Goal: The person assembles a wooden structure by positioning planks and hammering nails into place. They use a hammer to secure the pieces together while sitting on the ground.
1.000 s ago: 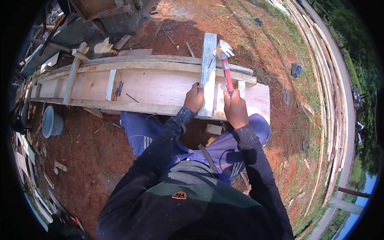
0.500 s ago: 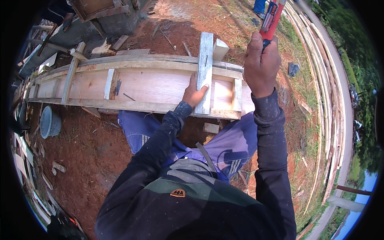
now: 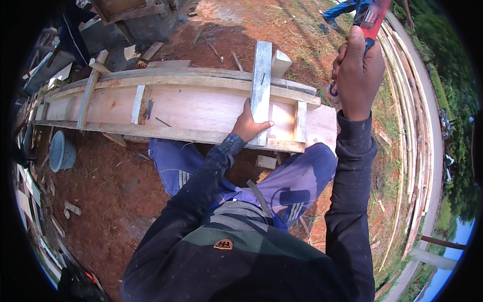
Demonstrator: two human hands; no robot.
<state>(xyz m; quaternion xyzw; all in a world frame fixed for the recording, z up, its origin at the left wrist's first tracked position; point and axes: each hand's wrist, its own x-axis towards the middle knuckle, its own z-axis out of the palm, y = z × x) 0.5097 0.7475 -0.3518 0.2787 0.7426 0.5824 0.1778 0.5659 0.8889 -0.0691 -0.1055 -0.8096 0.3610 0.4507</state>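
A pale grey wooden crosspiece (image 3: pixel 261 65) lies across a long wooden form (image 3: pixel 186 133) in front of my knees. My left hand (image 3: pixel 248 124) grips its near end, with the thumb laid across the top. A dark nail (image 3: pixel 262 78) shows on the crosspiece, farther along from that hand. Raised at the upper right, my right hand (image 3: pixel 359 75) is closed round the red and dark handle of a hammer (image 3: pixel 373 20); the tool's head lies outside the picture. More loose nails (image 3: pixel 150 107) rest on the form's pale panel, left of my left hand.
A blue-grey bucket (image 3: pixel 63 151) stands at the left on reddish soil. Long poles (image 3: pixel 410 131) run along the right side. Another person's blue-clad leg (image 3: pixel 339 11) is at the top right, and a dark-clad leg (image 3: pixel 75 38) at the top left. Wood scraps lie around.
My right hand has risen to the right with the hammer. The thumb of my left hand reaches farther over the crosspiece. More of the other person's leg shows at the top right.
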